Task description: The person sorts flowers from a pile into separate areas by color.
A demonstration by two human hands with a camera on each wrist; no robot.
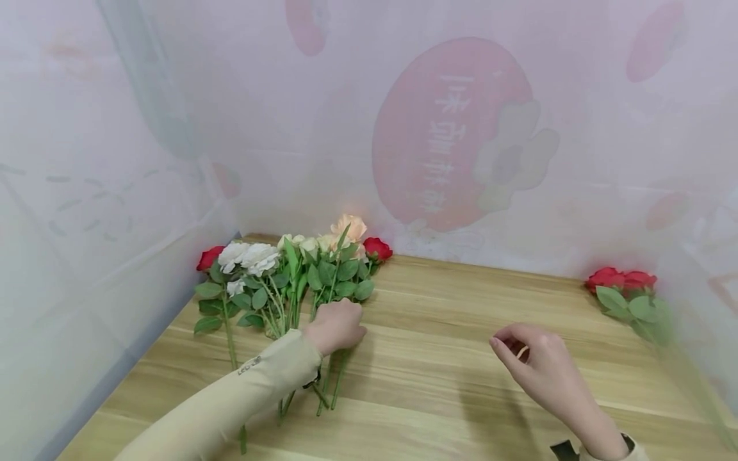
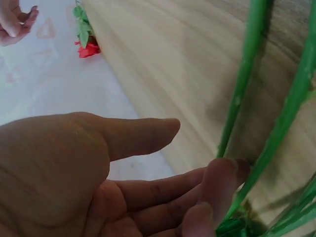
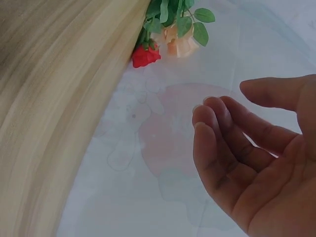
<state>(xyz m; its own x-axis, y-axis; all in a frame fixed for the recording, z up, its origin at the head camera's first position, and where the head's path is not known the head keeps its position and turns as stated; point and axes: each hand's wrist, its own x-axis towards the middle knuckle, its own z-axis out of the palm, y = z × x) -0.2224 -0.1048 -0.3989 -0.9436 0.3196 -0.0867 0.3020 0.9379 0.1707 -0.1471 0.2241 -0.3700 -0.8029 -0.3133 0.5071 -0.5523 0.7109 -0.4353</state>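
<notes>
Over the stems at the right side of a row of artificial flowers is my left hand (image 1: 337, 325). The left wrist view shows its thumb apart from the bent fingers (image 2: 217, 185), whose tips are among green stems (image 2: 243, 74); no firm grip is visible. Leafy peach roses (image 1: 349, 228) and a red rose (image 1: 377, 248) lie just beyond that hand. To its left are white flowers (image 1: 259, 258) and another red rose (image 1: 209, 257). My right hand (image 1: 539, 358) hovers above the table with fingers loosely curved, holding nothing; thumb and fingertips are apart in the right wrist view.
Two red roses (image 1: 605, 279) with leaves lie at the table's right edge, their long stems blurred against the side sheet. The wooden table (image 1: 426, 378) meets a pale printed sheet (image 1: 311, 153) at the back, with more sheeting left and right.
</notes>
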